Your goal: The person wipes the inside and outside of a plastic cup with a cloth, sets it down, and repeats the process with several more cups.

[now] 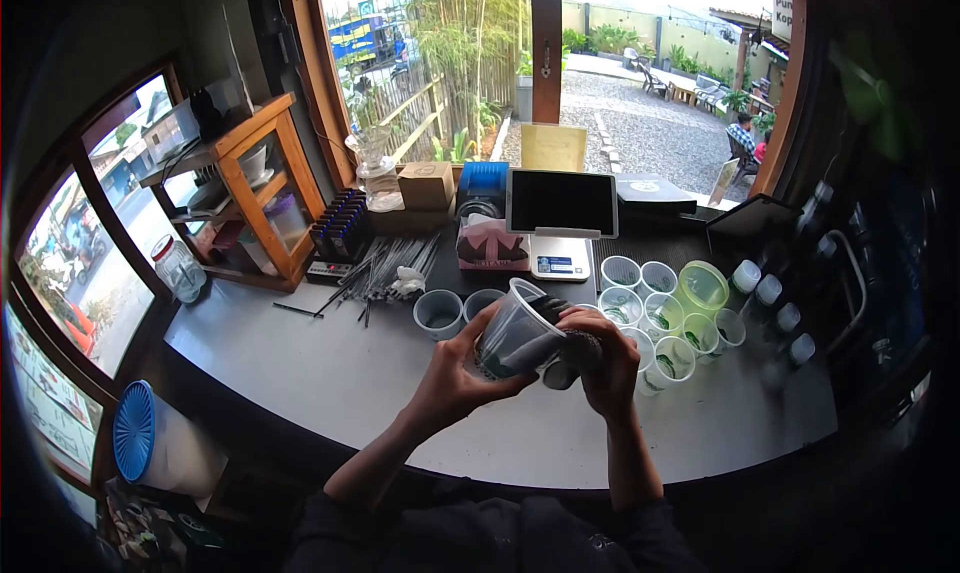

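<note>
My left hand [452,375] is wrapped round a clear plastic cup [508,341], which is tilted with its mouth toward my right hand. My right hand [608,361] is closed on a dark grey cloth [580,353]. Part of this cloth reaches into the mouth of the cup, and the fingertips there are partly hidden. Behind my left hand two more plastic cups stand upright, one of them a cup [438,315] in plain view. To the right of my hands stand several clear cups with green prints [674,358], next to a greenish container [703,286].
At the back of the counter [340,373] stand a tablet [562,202], a tissue box [493,245] and a pile of dark straws [385,273]. A wooden cabinet [265,193] is at the left. Several bottles [787,318] line the right side. A blue-lidded container [140,433] sits lower left.
</note>
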The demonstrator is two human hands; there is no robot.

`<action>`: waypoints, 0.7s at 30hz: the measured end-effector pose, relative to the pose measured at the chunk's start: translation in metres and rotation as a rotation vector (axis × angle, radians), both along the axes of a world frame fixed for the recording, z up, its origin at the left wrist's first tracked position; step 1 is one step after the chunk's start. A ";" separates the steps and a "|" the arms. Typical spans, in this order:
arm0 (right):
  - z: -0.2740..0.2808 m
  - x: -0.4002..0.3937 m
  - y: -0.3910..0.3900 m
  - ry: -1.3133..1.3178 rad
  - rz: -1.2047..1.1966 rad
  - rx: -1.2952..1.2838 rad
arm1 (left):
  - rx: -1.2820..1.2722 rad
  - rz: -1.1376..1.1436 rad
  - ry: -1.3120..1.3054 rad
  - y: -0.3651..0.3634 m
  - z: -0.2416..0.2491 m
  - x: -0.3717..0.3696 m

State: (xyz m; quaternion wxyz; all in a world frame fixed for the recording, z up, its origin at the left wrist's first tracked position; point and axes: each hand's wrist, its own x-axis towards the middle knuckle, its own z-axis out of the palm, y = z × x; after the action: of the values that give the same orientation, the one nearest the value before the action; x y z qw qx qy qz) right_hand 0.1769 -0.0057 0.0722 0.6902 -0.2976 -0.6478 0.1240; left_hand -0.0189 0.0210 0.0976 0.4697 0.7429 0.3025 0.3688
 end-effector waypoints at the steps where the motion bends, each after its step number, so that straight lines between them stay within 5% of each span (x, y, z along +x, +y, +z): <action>1: -0.001 0.004 0.003 -0.019 0.004 0.021 | 0.152 0.040 -0.023 0.003 -0.009 0.003; 4: -0.003 0.006 0.002 -0.028 -0.031 -0.009 | 0.361 0.162 0.156 -0.002 -0.006 0.006; 6: -0.004 -0.015 -0.004 0.190 -0.151 -0.174 | 0.484 0.294 0.272 -0.003 -0.012 0.014; 8: 0.001 -0.034 -0.008 0.144 -0.428 -0.251 | 0.635 0.417 0.412 -0.004 -0.024 0.024; 12: 0.010 -0.036 -0.004 -0.116 -0.560 -0.312 | 0.770 0.533 0.530 -0.011 -0.043 0.030; 13: 0.011 -0.035 -0.002 -0.132 -0.530 -0.341 | 0.704 0.474 0.551 -0.006 -0.047 0.025; 16: 0.003 -0.031 0.006 -0.104 -0.451 -0.185 | 0.382 0.037 0.083 0.011 -0.048 0.009; 18: -0.014 -0.024 0.015 0.181 -0.396 -0.132 | -0.196 -0.227 -0.227 0.024 -0.055 -0.006; 21: -0.032 -0.026 0.020 0.159 -0.516 0.056 | -0.784 -0.339 -0.512 0.030 -0.062 -0.007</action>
State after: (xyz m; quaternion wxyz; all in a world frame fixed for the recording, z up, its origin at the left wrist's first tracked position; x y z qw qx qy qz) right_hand 0.1510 0.0145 0.0400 0.7557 -0.4229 -0.4974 -0.0508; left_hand -0.0260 0.0506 0.0353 0.8264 0.4344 0.1682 0.3163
